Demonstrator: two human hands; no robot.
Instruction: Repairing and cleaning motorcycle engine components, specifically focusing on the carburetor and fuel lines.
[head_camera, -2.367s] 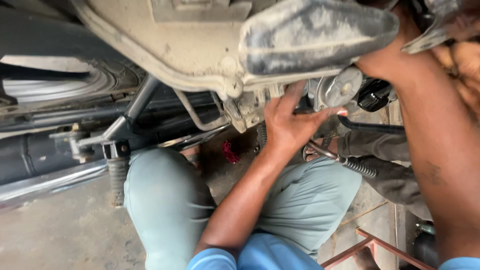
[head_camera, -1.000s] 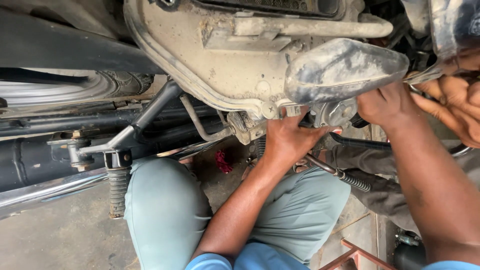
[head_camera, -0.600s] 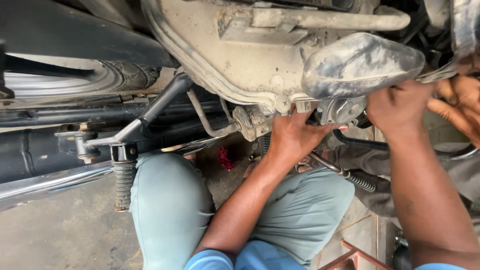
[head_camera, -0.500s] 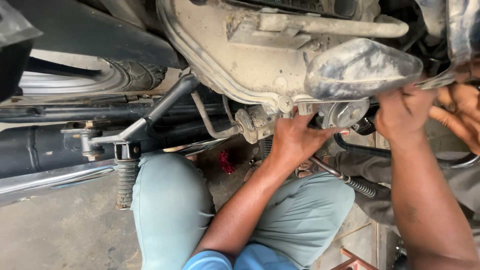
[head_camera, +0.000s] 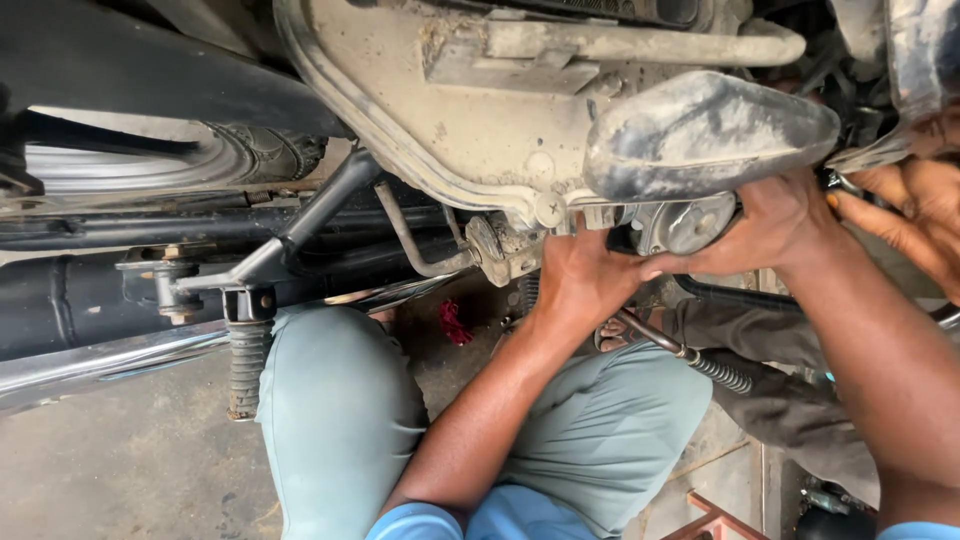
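Note:
I squat beside a dusty motorcycle engine (head_camera: 470, 130). My left hand (head_camera: 585, 285) reaches up under the engine's lower edge, next to a small metal bracket (head_camera: 500, 250). Its fingertips are hidden behind a grey mottled cover (head_camera: 700, 135). My right hand (head_camera: 770, 225) is cupped around a round silver part (head_camera: 690, 222) just under that cover, thumb lying along the part's underside. The two hands almost touch. Another person's hand (head_camera: 915, 215) sits at the right edge, close to my right wrist.
A black frame tube (head_camera: 320, 205) and a bent thin pipe (head_camera: 410, 245) run left of my hands. A footpeg with ribbed rubber (head_camera: 245, 365) hangs by my left knee. A spring-ended rod (head_camera: 690, 355) and a red scrap (head_camera: 455, 322) lie on the concrete floor.
My right hand has come down from the upper right onto the round silver part. My left hand stayed under the engine, its spread fingers now tucked behind the cover.

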